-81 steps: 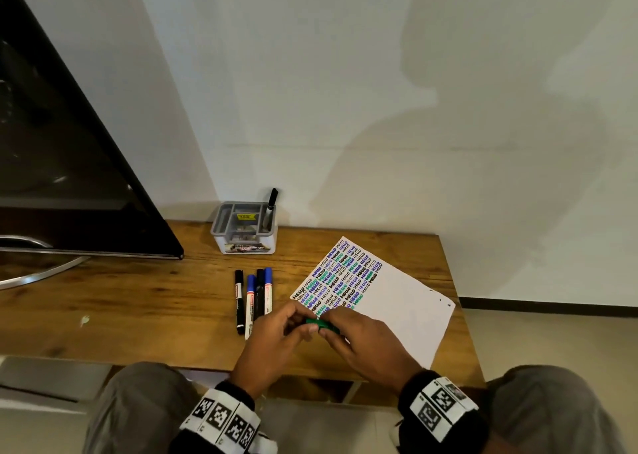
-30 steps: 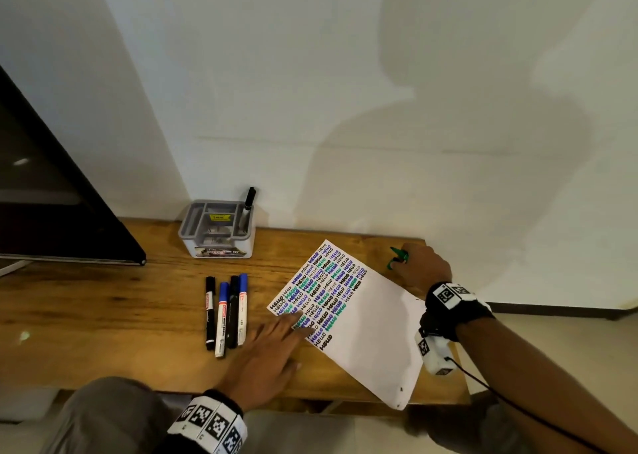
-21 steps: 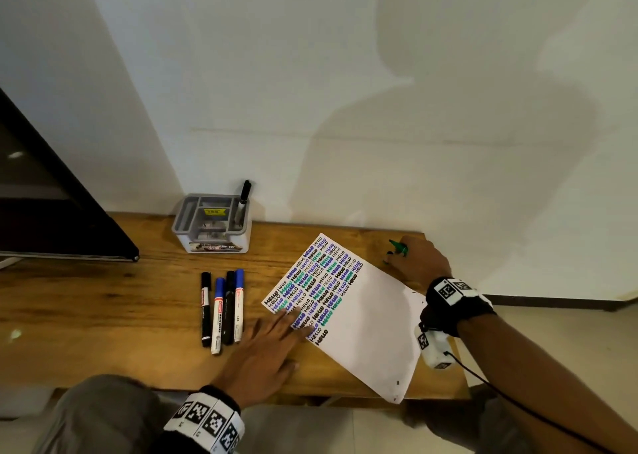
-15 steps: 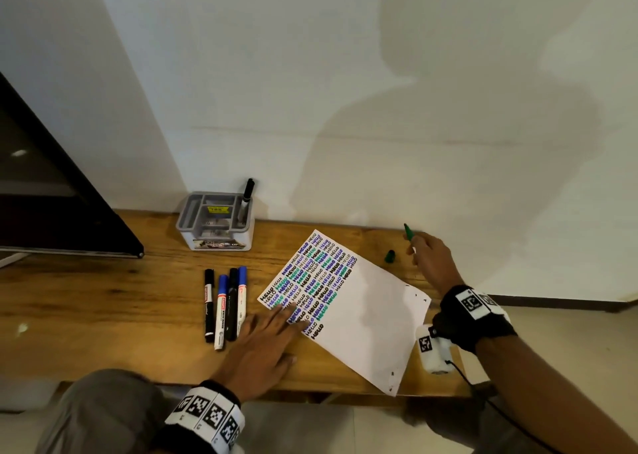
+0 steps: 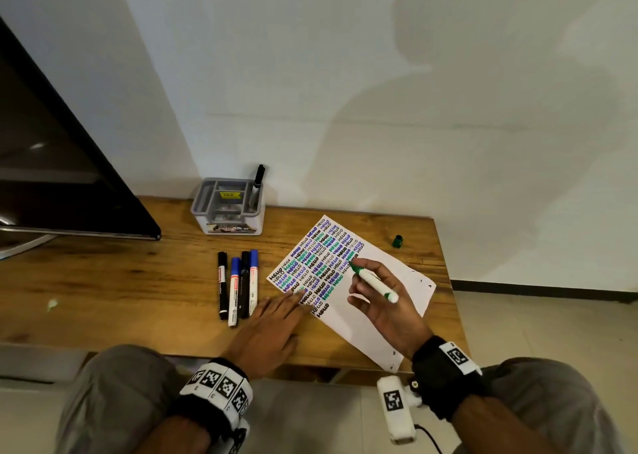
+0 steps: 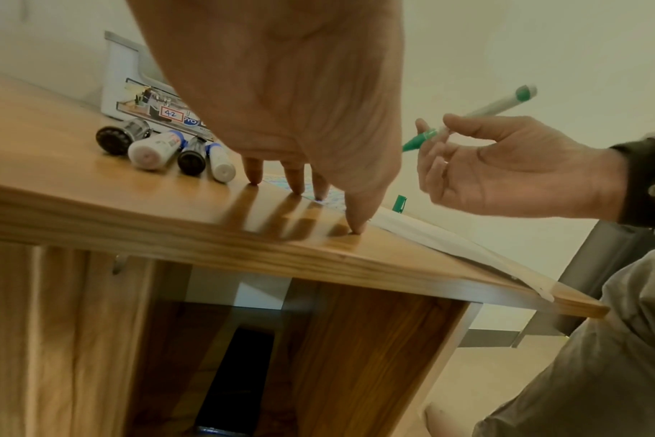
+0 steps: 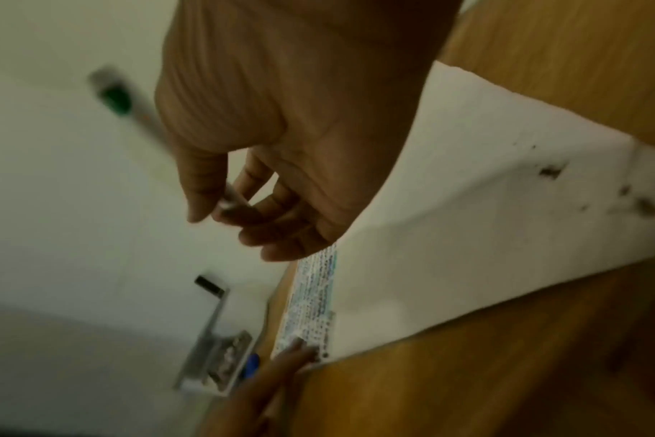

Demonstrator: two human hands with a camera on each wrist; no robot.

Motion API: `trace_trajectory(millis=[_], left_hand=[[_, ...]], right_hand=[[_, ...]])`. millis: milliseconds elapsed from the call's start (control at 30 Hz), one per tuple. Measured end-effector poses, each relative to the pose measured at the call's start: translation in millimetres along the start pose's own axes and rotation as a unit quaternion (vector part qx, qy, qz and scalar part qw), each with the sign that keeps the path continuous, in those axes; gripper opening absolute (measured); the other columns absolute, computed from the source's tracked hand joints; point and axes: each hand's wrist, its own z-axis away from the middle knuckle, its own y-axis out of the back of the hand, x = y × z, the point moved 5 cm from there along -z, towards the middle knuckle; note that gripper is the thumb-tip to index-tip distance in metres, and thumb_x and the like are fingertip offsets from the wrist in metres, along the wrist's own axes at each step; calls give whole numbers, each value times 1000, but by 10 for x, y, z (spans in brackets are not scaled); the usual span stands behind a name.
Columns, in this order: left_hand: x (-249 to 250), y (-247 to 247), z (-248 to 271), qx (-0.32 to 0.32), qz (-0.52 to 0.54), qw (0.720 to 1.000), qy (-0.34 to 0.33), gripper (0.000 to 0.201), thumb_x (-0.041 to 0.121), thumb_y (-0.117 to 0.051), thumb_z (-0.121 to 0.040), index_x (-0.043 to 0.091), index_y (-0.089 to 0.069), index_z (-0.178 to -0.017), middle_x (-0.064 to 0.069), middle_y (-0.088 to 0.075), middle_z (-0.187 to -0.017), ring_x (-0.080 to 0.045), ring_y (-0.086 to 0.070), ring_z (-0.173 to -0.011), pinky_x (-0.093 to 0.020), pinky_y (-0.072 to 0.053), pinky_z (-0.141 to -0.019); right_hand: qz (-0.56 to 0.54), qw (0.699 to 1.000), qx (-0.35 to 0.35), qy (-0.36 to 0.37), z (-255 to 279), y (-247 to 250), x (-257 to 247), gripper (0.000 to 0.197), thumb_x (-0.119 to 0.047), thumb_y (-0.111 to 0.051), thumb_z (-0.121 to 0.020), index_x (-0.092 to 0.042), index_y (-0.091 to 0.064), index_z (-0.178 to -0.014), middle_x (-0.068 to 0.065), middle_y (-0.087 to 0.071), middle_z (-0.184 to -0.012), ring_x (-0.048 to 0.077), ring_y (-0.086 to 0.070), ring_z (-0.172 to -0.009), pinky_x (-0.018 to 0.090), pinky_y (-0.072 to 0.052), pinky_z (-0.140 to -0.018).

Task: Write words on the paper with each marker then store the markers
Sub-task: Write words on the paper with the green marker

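A white paper [image 5: 376, 319] covered with rows of coloured words lies at an angle on the wooden table [image 5: 103, 291]. My right hand [image 5: 383, 301] holds an uncapped green marker [image 5: 374, 282] above the paper, tip toward the written rows. The same green marker [image 6: 479, 118] shows in the left wrist view, and it is blurred [image 7: 131, 112] in the right wrist view. Its green cap [image 5: 397, 240] stands on the table at the far right. My left hand [image 5: 272, 326] lies flat, fingertips pressing the paper's left corner. Several capped markers [image 5: 238, 286] lie side by side to its left.
A grey organiser box [image 5: 228, 208] with one black marker [image 5: 257, 184] standing in it sits at the back against the wall. A dark screen [image 5: 51, 163] stands at the left. The table's front edge is just below my hands.
My right hand set the green cap down at the table's far right and came back over the paper with the uncapped marker. The left hand stayed pressed on the paper's corner.
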Motion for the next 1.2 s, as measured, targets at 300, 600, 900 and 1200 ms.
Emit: trace_trajectory(millis=[300, 600, 900, 1200], left_hand=[[-1, -25, 4, 1, 1, 1000, -5, 59, 37, -48, -97, 41, -25, -151, 9, -12, -165, -15, -9, -152, -45, -13, -123], [0, -16, 14, 8, 8, 1000, -10, 61, 36, -51, -97, 43, -23, -151, 6, -13, -165, -18, -11, -151, -47, -14, -122], [3, -7, 9, 11, 20, 1000, -6, 60, 34, -51, -95, 42, -27, -150, 6, -13, -165, -16, -10, -151, -48, -15, -122], [8, -13, 12, 9, 14, 1000, -4, 60, 35, -50, -97, 44, -24, -150, 7, -10, -165, -17, -8, -152, -46, -10, -123]], right_hand=[[337, 939, 12, 69, -18, 9, 295, 9, -1, -64, -95, -5, -65, -103, 3, -71, -89, 15, -68, -91, 26, -56, -85], [407, 908, 17, 103, 11, 66, 467, 13, -6, -78, -84, -10, -67, -89, -6, -74, -93, 7, -69, -95, 18, -56, -73], [406, 907, 32, 108, -1, 123, 509, 14, -8, -80, -82, -9, -67, -86, -5, -74, -91, 6, -70, -93, 19, -57, -74], [396, 913, 25, 96, -23, 157, 552, 15, -9, -81, -81, -9, -67, -86, -3, -75, -93, 10, -70, -97, 26, -60, -77]])
